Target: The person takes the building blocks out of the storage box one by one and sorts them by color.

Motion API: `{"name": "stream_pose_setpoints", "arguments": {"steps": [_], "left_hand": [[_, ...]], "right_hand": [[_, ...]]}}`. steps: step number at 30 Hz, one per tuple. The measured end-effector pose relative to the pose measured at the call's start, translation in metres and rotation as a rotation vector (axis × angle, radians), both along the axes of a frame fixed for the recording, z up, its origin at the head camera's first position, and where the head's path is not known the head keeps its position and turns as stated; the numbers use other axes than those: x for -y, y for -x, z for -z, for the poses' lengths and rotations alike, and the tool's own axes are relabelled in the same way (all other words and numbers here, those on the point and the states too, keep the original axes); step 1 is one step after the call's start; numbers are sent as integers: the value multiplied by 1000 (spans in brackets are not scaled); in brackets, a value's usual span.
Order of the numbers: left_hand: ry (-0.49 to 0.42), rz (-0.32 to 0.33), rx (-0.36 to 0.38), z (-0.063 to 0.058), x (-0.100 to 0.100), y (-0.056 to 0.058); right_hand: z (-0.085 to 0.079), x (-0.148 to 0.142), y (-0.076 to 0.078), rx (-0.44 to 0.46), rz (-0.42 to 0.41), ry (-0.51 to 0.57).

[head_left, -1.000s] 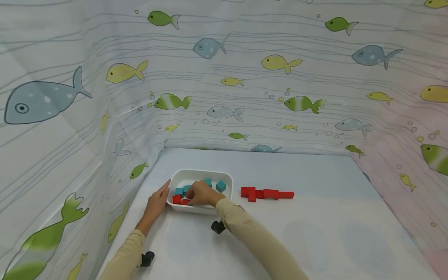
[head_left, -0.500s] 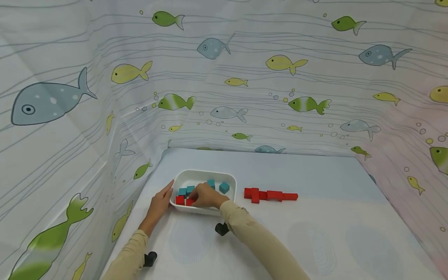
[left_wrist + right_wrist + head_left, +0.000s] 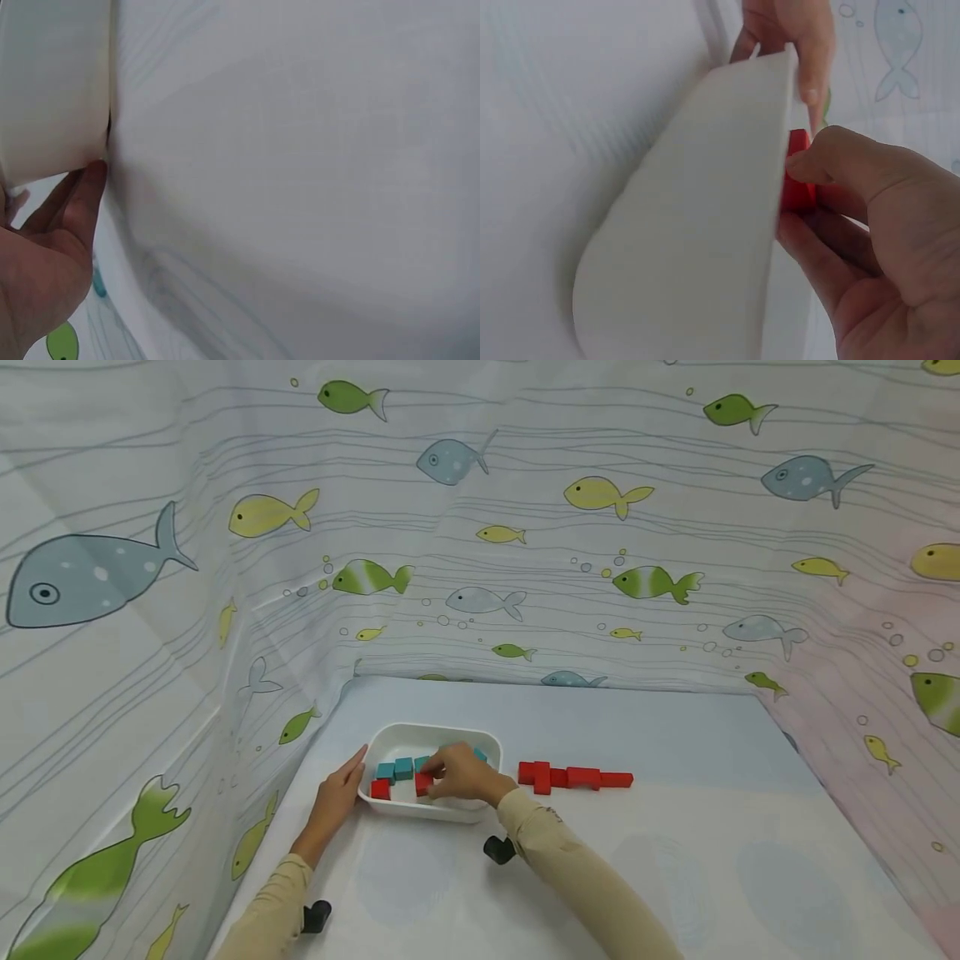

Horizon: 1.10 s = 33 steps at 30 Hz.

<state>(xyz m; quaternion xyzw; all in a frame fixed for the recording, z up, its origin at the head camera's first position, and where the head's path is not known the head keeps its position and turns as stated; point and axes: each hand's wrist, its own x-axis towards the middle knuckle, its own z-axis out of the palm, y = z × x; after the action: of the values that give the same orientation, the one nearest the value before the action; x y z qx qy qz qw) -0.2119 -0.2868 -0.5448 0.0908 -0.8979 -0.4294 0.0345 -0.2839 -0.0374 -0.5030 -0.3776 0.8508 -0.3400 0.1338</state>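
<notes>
My right hand (image 3: 465, 772) pinches a red block (image 3: 423, 784) between thumb and fingers inside the white tray (image 3: 435, 811). In the right wrist view, the thumb and fingers of the right hand (image 3: 885, 217) meet on the red block (image 3: 800, 191) beside the tray rim. Fairly straight fingers of my left hand (image 3: 336, 797) rest against the tray's left end; in the left wrist view the fingertips touch the bottom of its outer wall (image 3: 56, 90). Another red block (image 3: 380, 790) and several teal blocks (image 3: 403, 768) lie in the tray, some partly hidden by the right hand.
A row of joined-looking red blocks (image 3: 573, 777) lies on the white table (image 3: 570, 877), right of the tray. Fish-printed curtain (image 3: 480, 552) encloses the back and sides. A black wrist device (image 3: 317, 917) shows at the left sleeve, another (image 3: 498, 850) at the right.
My right hand has moved right inside the tray with the red block, away from the other red block. A further teal block shows in the row. The left hand has stayed at the tray's end.
</notes>
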Motion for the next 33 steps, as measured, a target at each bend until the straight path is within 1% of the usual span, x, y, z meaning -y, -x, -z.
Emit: {"name": "stream_pose_setpoints", "arguments": {"steps": [3, 7, 9, 14, 18, 21, 28, 33], "left_hand": [[5, 1, 9, 1, 1, 1], [11, -6, 1, 1, 0, 1], [11, -8, 1, 1, -1, 0], [15, 0, 15, 1, -2, -1], [18, 1, 7, 0, -2, 0], [18, -4, 2, -1, -3, 1], [12, 2, 20, -2, -5, 1], [4, -5, 17, 0, -5, 0]], "right_hand": [[-4, -17, 2, 32, 16, 25], [-9, -44, 8, 3, 39, 40], [-11, -60, 11, -3, 67, 43], [-17, -103, 18, 16, 136, 68], [-24, -141, 22, -3, 196, 79], [-28, -169, 23, -5, 234, 88], [-32, -226, 21, -59, 297, 29], [-31, -260, 21, -40, 322, -19]]}}
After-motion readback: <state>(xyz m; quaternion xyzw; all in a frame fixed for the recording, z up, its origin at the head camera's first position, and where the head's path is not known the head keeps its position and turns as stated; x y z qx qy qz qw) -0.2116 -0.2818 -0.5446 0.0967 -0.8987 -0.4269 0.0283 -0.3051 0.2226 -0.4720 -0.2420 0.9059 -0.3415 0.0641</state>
